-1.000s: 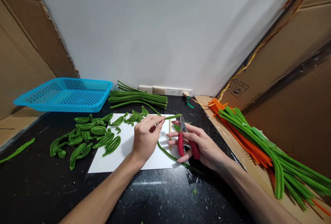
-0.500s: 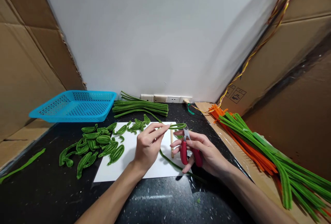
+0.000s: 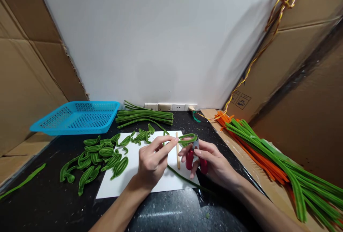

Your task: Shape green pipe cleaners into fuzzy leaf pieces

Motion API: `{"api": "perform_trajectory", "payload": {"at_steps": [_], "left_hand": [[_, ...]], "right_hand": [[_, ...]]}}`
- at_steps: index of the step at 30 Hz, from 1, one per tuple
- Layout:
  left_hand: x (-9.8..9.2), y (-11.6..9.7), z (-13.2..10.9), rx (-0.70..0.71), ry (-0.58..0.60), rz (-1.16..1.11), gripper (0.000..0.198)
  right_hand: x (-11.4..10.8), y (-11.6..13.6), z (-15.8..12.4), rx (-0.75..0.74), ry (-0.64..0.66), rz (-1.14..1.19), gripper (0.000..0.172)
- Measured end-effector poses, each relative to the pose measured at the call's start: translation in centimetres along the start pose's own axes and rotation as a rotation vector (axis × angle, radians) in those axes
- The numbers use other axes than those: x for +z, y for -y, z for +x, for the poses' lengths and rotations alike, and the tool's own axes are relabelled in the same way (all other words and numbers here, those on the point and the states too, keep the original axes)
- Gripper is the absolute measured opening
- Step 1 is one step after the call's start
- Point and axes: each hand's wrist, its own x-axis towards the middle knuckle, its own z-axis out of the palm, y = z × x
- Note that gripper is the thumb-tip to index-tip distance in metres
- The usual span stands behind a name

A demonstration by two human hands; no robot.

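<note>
My left hand pinches a green pipe cleaner that is bent into a narrow loop over the white sheet. The stem's loose tail trails down across the sheet toward me. My right hand grips small red-handled cutters, their metal jaws right at the loop's end. A short wooden stick lies on the sheet between the two hands.
Several folded green leaf shapes lie left of my hands. A blue basket stands at back left, a bundle of green stems by the wall sockets. Green and orange stems lie on cardboard at right. One green strip lies far left.
The loop has been bent over further and closed up, with the cutters brought to its end. My view tilted up, so everything sits lower in the picture.
</note>
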Motion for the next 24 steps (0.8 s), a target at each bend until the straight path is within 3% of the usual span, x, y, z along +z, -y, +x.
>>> {"api": "perform_trajectory", "payload": {"at_steps": [7,12,24], "left_hand": [[-0.4,-0.3,0.3,0.020,-0.048,0.018,0.055],[-1.5,-0.5,0.8,0.125,0.043,0.104,0.059],[-0.9,-1.3,0.8,0.105,-0.111,0.079,0.057]], "right_hand": [[-0.4,0.0,-0.2,-0.048,0.043,-0.170,0.034],[-0.7,0.3,-0.2,-0.077,0.029,-0.294,0.040],[0.1,0.8,-0.5,-0.024,0.191,0.005,0.043]]}}
